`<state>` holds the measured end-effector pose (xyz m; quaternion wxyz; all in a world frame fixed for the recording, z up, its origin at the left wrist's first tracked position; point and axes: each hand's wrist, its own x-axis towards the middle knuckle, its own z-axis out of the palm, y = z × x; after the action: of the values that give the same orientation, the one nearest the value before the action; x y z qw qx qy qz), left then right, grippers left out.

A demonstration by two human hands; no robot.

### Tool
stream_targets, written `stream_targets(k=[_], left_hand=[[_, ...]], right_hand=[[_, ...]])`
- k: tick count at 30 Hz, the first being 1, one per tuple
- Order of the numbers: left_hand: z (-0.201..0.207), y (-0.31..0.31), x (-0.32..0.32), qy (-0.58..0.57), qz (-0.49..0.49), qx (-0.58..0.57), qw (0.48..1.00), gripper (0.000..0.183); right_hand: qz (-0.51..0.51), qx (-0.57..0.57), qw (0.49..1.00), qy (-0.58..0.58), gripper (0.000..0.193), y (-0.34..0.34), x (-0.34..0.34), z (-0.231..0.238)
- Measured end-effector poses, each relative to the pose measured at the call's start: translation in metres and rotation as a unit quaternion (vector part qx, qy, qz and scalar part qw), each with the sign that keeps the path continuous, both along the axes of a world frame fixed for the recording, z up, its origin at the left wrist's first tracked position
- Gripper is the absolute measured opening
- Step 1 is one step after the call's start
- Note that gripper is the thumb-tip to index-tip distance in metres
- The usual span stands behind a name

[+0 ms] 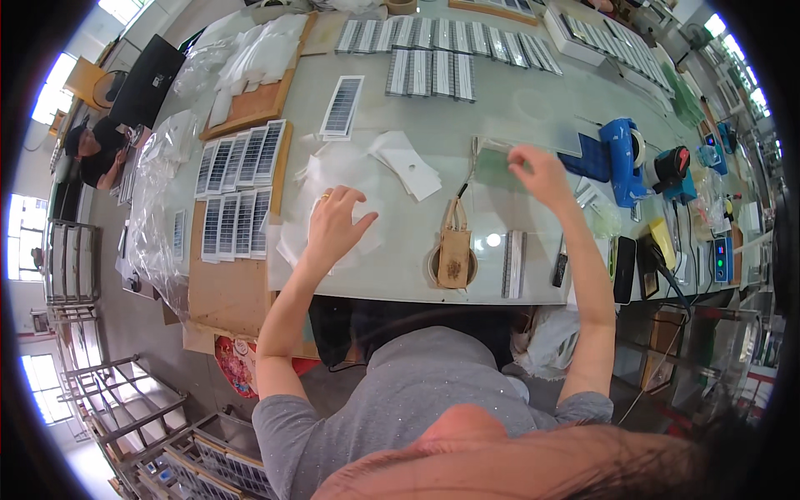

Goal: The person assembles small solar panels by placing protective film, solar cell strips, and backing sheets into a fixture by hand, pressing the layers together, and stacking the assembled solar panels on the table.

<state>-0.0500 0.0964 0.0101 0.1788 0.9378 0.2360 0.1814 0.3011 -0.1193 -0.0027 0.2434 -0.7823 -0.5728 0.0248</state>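
Observation:
My left hand is over a loose pile of thin white sheets, its fingers and thumb spread and nothing seen in them. My right hand hovers at the near edge of a greenish see-through sheet. Its fingers are curled in toward the thumb; whatever they may pinch is too small to make out. Between the hands lies a small stack of white cards, the top one with a hole. One small solar panel, dark with a white border, rests beyond my left hand.
Several small solar panels lie in rows at left. Striped strips line the far side. A brown pad rests on a round dish near the front edge, beside a strip. A blue tape dispenser stands at right. Another person is far left.

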Motion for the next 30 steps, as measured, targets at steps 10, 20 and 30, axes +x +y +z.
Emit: stream_targets(k=[10, 20, 30], left_hand=[[-0.040, 0.009, 0.037, 0.127, 0.223, 0.091, 0.962, 0.033], [-0.042, -0.003, 0.031, 0.010, 0.232, -0.026, 0.972, 0.028], [-0.010, -0.046, 0.024, -0.207, 0.138, -0.182, 0.951, 0.021]], right_hand=[[-0.066, 0.062, 0.841, 0.534, 0.047, -0.026, -0.118, -0.009], [-0.071, 0.076, 0.990, 0.091, 0.051, -0.022, -0.154, -0.015], [0.005, 0.124, 0.969, 0.215, 0.037, 0.018, -0.175, 0.007]])
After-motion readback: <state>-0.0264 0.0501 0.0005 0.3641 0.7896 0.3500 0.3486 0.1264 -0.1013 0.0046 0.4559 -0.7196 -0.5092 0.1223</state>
